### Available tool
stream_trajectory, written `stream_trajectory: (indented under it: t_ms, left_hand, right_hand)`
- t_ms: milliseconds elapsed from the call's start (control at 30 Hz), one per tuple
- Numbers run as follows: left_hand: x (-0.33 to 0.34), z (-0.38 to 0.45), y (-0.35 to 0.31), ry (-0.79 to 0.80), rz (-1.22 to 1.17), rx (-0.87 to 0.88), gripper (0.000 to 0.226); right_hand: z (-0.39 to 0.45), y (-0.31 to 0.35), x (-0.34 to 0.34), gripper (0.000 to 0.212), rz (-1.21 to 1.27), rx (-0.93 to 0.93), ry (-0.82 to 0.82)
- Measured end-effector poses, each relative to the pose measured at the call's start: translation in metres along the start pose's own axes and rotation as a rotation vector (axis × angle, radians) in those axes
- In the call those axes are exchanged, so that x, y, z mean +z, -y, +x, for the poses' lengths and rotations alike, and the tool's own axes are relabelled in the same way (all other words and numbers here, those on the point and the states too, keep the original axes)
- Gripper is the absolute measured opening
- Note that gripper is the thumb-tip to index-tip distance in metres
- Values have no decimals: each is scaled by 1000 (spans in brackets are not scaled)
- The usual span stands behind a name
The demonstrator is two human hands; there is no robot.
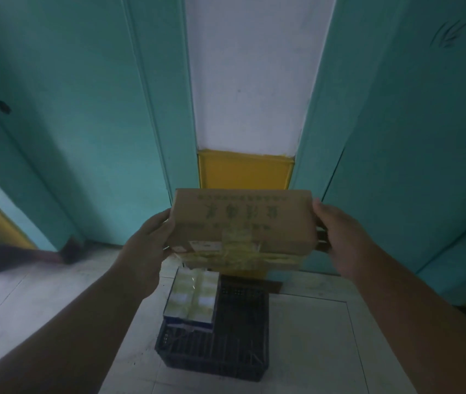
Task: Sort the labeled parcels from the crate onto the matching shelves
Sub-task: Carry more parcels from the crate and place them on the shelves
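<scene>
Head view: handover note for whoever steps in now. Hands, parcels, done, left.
Left hand and right hand grip opposite ends of a brown cardboard parcel, held in the air above the black crate on the floor.
One taped white parcel sits in the crate's left side.
Done: brown parcel lifted out. No shelf in view, so earlier placements cannot be judged.
Left: read its label, shelve it, then the white parcel.

Head-worn view, forward and down, close above the crate.
</scene>
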State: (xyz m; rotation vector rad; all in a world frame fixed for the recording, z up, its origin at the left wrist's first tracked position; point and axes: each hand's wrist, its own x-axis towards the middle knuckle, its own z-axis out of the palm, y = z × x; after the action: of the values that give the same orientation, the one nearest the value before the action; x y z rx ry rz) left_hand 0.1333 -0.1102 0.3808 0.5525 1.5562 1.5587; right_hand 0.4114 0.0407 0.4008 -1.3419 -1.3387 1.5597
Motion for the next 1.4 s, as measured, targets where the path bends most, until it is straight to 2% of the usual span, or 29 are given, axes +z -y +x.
stream_trajectory:
  t_ms: [67, 167, 200, 267, 300, 367, 467, 567, 667, 767, 867, 1033, 1200, 1300, 1367, 1400]
  left_hand:
    - [-10, -4, -1, 68, -33, 14, 31]
    - [-25, -8, -2, 185, -17, 63, 33]
    - [-30, -8, -2, 240, 5, 75, 34]
    - [-38, -6, 1, 314, 76, 75, 53]
    - [-40, -4, 4, 298, 110, 75, 58]
    - [-40, -1, 9, 188, 151, 71, 54]
    - [-40, 0, 9, 46, 126, 32, 29]
    - [-41, -1, 6, 13, 121, 11, 20]
    - [-36, -5, -1, 12, 116, 22, 16]
    - [-36, -1, -14, -10, 96, 16, 17]
    - [-39, 9, -25, -6, 75, 18, 19]
    - [-44, 8, -10, 37, 29, 17, 23]
    - [-40, 5, 3, -20, -75, 17, 36]
    - [-36, 16, -16, -59, -173, 75, 61]
    - [-33, 25, -33, -64, -148, 145, 71]
    - [-31, 30, -43, -59, -105, 183, 68]
  right_hand:
    - [-1, 1, -8, 43, 4, -44, 139]
    - [-5, 0, -16, 84, -145, -89, 298]
    - [-7, 0, -14, 87, -183, -101, 318]
    - [-10, 2, -7, 81, -219, -138, 275]
    - [-11, 4, -1, 76, -215, -157, 231]
    - [-12, 7, 11, 66, -205, -187, 145]
    - [-13, 11, 26, 62, -258, -194, 87]
    - [-9, 9, 29, 70, -323, -208, 57]
    - [-2, 13, 28, 86, -287, -213, 114]
    - [5, 27, 27, 73, -204, -200, 198]
    - [14, 41, 28, 71, -156, -223, 236]
    - [22, 43, 33, 34, 37, -264, 138]
    - [18, 17, 42, 38, 133, -204, 80]
    - [15, 4, 47, 36, 121, -157, 65]
    - [14, -2, 45, 34, 68, -157, 49]
    - [13, -5, 43, 34, 44, -163, 44]
